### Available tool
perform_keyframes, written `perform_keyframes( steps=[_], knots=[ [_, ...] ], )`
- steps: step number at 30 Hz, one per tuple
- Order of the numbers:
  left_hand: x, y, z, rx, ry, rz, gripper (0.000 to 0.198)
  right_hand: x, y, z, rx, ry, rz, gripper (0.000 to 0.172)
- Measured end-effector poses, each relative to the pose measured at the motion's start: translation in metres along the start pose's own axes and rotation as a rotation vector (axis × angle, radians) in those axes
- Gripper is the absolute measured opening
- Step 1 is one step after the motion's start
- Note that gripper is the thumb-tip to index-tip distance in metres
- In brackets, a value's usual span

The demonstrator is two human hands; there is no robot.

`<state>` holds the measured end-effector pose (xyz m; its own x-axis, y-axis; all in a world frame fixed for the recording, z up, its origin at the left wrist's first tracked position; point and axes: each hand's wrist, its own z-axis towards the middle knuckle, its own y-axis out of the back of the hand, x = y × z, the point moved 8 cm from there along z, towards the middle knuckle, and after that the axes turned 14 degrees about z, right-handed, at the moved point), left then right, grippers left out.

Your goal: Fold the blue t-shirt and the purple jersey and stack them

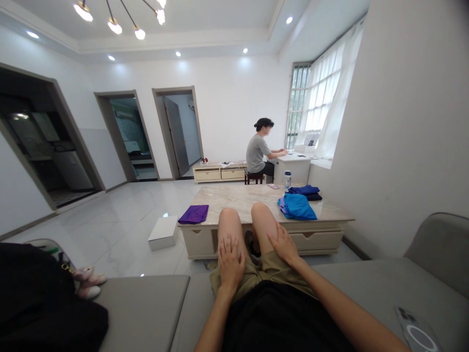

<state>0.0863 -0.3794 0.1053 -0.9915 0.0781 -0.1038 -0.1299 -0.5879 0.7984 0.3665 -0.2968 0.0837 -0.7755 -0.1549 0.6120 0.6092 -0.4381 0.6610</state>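
Observation:
My left hand [231,263] rests on my left thigh, palm down, its fingers spread and nothing in it. On the other thigh lies my right hand [284,243], also flat with fingers apart and holding nothing. Beyond my knees is a low marble-topped coffee table [234,195]. A folded purple cloth [194,214] sits at its left front corner. Toward the right end lies a bright blue folded cloth [298,206] over a lilac one, with a dark blue folded cloth [304,189] just behind it.
A bottle [287,179] and a phone [273,187] are at the table's back edge. A white box [163,232] stands on the floor. A phone [417,328] lies on the sofa [366,288] at right; a black bag [44,298] is at left. A person [258,149] sits at a white desk.

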Motion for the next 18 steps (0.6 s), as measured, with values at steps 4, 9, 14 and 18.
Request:
perform_keyframes(
  steps=[4,9,14,18],
  knots=[
    [0.0006,-0.0005,0.0002,0.001,-0.003,0.004,0.061,-0.0002,0.0011,0.0005,-0.016,0.014,-0.012,0.078],
    [-0.0005,-0.0002,-0.0001,-0.005,-0.014,0.017,0.062,-0.0027,0.0019,0.0014,-0.012,-0.008,0.004,0.080],
    [-0.0008,-0.0004,-0.0006,-0.002,-0.016,0.017,0.061,-0.0003,0.0065,0.0014,-0.005,-0.032,0.020,0.079],
    [-0.0003,-0.0016,-0.0002,0.005,-0.015,0.010,0.061,0.0036,0.0105,-0.0002,0.004,-0.057,0.023,0.079]
  ],
)
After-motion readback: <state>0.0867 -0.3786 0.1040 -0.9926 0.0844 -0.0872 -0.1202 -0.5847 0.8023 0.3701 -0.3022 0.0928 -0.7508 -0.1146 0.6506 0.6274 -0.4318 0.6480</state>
